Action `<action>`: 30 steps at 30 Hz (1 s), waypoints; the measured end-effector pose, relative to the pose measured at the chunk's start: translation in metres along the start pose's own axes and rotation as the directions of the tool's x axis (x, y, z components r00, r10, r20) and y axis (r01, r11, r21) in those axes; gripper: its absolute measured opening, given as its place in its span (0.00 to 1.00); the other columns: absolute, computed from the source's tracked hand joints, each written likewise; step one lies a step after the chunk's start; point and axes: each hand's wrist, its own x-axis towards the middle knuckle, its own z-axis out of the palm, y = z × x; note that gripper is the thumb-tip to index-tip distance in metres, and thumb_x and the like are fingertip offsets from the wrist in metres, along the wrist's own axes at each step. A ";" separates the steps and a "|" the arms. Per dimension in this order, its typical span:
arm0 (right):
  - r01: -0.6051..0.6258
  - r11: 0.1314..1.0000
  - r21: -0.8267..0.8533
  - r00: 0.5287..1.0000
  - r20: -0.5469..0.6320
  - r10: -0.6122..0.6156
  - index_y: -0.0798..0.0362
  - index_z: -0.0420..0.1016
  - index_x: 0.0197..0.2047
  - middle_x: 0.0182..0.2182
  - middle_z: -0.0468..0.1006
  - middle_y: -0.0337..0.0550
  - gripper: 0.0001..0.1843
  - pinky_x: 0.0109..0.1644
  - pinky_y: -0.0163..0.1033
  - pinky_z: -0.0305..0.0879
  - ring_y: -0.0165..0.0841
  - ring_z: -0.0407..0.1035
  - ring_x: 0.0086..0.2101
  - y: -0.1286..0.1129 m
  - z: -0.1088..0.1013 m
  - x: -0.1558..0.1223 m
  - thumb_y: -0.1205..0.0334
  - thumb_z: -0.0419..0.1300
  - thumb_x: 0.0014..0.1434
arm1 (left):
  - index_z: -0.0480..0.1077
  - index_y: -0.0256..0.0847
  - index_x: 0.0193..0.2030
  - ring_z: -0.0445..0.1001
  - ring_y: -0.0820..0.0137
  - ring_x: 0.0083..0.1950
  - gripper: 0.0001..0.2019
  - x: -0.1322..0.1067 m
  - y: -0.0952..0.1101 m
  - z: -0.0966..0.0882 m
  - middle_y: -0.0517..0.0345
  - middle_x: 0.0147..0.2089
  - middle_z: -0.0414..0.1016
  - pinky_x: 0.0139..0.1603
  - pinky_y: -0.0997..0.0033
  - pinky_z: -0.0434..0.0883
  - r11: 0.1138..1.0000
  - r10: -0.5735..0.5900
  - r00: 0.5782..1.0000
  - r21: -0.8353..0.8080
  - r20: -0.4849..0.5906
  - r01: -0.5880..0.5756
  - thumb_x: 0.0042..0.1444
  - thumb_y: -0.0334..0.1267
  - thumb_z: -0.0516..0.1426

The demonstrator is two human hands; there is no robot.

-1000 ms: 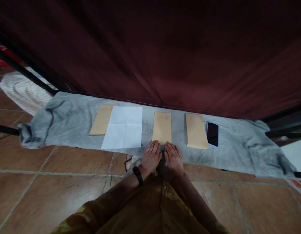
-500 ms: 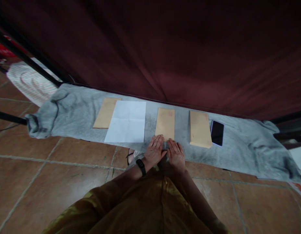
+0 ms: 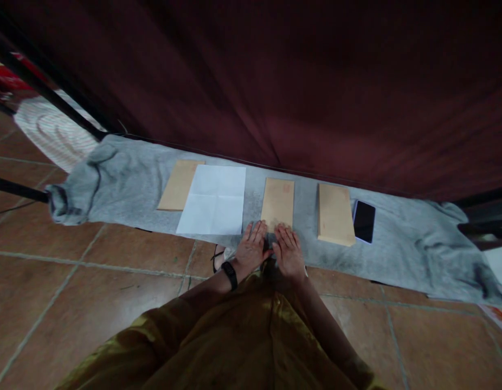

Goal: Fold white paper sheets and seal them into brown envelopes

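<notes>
Since half a second earlier, I saw on my remote feed, the right hand (image 3: 289, 252) had edged farther up the kraft-paper envelope (image 3: 278, 199); the left hand (image 3: 250, 252) had shifted toward its left edge. Both flat, fingers extended, gripping nothing. Envelope lay straight ahead, tan, smooth, faint reddish print (image 3: 287, 188) at far right.

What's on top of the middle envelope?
The left hand and right hand overlap the near end of the middle envelope, hiding parts of that edge; its reddish mark shows uncovered.
</notes>
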 end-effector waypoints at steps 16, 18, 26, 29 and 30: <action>-0.085 0.995 -0.061 0.996 0.012 0.086 0.55 0.56 0.73 0.69 0.62 0.50 0.28 0.72 0.54 0.47 0.42 0.56 0.68 0.013 0.000 -0.012 0.57 0.44 0.74 | 0.52 0.24 0.73 0.46 0.53 0.78 0.39 -0.001 -0.004 0.004 0.35 0.75 0.52 0.77 0.46 0.45 1.000 0.002 1.000 0.022 -0.020 -0.002 0.66 0.54 0.51; -0.099 0.993 -0.069 0.995 0.008 0.100 0.56 0.55 0.73 0.70 0.61 0.50 0.28 0.72 0.54 0.47 0.42 0.56 0.68 0.015 -0.002 -0.014 0.56 0.44 0.74 | 0.52 0.23 0.73 0.46 0.52 0.78 0.40 -0.002 -0.004 0.003 0.34 0.75 0.52 0.77 0.46 0.47 1.000 -0.010 1.000 0.021 -0.024 0.010 0.66 0.55 0.51; -0.102 0.991 -0.083 0.995 -0.011 0.101 0.56 0.54 0.74 0.69 0.62 0.52 0.29 0.72 0.55 0.47 0.44 0.57 0.67 0.015 -0.004 -0.015 0.59 0.46 0.73 | 0.51 0.31 0.75 0.44 0.55 0.78 0.36 0.003 0.013 -0.004 0.42 0.77 0.49 0.77 0.44 0.45 1.000 0.026 0.997 -0.003 -0.076 -0.027 0.68 0.53 0.49; -0.095 0.992 -0.086 0.995 -0.016 0.094 0.55 0.54 0.74 0.69 0.63 0.51 0.29 0.72 0.55 0.48 0.43 0.57 0.67 0.016 -0.002 -0.015 0.62 0.45 0.72 | 0.54 0.37 0.74 0.46 0.56 0.78 0.32 0.011 0.023 0.000 0.46 0.76 0.52 0.77 0.44 0.46 0.998 0.059 0.996 -0.032 -0.070 -0.061 0.68 0.51 0.49; -0.095 0.992 -0.082 0.995 -0.019 0.094 0.54 0.54 0.74 0.68 0.63 0.51 0.29 0.71 0.55 0.48 0.42 0.57 0.67 0.017 -0.001 -0.015 0.62 0.44 0.72 | 0.55 0.37 0.74 0.47 0.56 0.78 0.32 0.013 0.024 0.002 0.47 0.76 0.53 0.77 0.44 0.46 0.997 0.061 0.996 -0.037 -0.068 -0.064 0.68 0.50 0.49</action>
